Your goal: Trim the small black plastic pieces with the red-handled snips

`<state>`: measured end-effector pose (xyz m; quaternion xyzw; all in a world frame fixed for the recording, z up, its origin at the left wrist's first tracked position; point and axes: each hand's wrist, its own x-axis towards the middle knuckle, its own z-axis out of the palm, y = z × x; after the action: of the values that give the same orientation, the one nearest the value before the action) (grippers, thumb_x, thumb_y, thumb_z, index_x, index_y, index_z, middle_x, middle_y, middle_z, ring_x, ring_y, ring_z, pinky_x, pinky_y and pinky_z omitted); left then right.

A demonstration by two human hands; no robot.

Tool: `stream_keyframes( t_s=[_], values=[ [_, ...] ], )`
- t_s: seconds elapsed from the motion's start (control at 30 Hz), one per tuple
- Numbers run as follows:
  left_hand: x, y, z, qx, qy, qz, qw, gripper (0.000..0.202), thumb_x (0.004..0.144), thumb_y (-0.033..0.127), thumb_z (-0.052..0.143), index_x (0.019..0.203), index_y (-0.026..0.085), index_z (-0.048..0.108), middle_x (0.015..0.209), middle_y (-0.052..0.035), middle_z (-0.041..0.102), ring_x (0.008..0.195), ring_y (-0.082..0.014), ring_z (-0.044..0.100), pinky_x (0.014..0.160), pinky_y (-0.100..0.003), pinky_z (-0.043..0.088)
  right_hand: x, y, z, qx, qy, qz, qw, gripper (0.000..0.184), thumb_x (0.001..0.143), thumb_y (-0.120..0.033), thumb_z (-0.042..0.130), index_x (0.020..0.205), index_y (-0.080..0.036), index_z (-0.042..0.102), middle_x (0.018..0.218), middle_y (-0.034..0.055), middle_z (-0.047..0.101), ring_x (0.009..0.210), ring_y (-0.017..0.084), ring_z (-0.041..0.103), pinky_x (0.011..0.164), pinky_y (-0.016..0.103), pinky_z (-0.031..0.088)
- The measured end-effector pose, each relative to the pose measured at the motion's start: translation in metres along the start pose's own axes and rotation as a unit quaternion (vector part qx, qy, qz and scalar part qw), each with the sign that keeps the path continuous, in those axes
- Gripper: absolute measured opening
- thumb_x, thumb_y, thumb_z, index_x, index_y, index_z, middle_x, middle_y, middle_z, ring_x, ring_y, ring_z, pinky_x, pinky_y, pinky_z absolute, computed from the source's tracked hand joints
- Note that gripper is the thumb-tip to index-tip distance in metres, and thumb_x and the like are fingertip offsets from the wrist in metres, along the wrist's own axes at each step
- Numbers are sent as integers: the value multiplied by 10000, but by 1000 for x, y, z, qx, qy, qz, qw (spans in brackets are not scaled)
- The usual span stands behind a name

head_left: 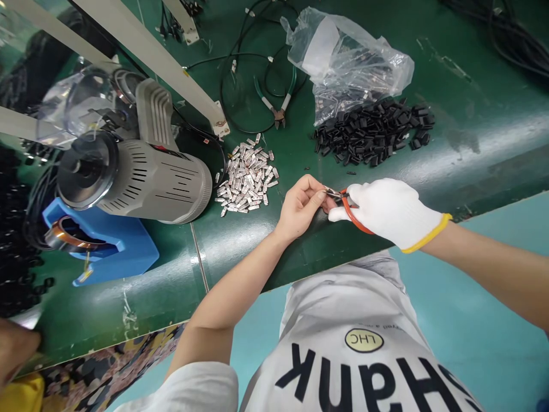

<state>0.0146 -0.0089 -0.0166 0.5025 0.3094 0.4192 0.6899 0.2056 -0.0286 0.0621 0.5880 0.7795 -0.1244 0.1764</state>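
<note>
My left hand (302, 207) is bare, its thumb and fingers pinched around something too small and too covered to make out. Against those fingertips rests the tip of red-handled pliers (355, 220). My right hand (381, 209), in a white knit glove with a yellow cuff, grips the pliers' handles. Left of my hands lies a pile of small silver metal connectors (247, 177). Beyond them to the right is a heap of small black plastic pieces (373, 131). Two tiny dark bits lie on the green table between that heap and my hands.
A clear plastic bag of small parts (351, 63) lies behind the black heap. Green-handled cutters (278, 111) lie open among black cables. A grey machine (154, 177) and a blue tape dispenser (132, 246) stand at left. Another person's arm (17, 349) shows at the lower left edge.
</note>
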Motion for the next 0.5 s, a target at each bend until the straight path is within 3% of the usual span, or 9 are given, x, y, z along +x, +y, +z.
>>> stream_keyframes(
  t_s=[0.23, 0.37, 0.5],
  values=[
    [-1, 0, 2, 3, 8, -9, 1000, 328, 961, 480, 685, 918, 189, 540, 817, -26, 728, 737, -133, 708, 730, -279, 579, -1, 3, 0, 1, 47, 1, 999, 815, 952, -854, 273, 1003, -152, 683, 876, 146, 726, 871, 329, 709, 612, 334, 157],
    [0, -1, 3, -16, 13, -22, 1000, 358, 936, 498, 712, 913, 192, 528, 935, -38, 735, 794, -140, 732, 786, -299, 602, 1, 0, -1, -5, 38, 7, 999, 833, 953, -856, 237, 1026, -154, 680, 897, 143, 725, 888, 349, 714, 605, 335, 154],
    [0, -2, 1, -22, 17, -29, 999, 381, 919, 515, 727, 915, 198, 515, 932, -28, 733, 790, -142, 740, 812, -309, 607, 3, -1, 1, -4, 30, 8, 1000, 828, 969, -836, 216, 1041, -151, 676, 899, 147, 725, 882, 343, 713, 605, 338, 152]
  ],
)
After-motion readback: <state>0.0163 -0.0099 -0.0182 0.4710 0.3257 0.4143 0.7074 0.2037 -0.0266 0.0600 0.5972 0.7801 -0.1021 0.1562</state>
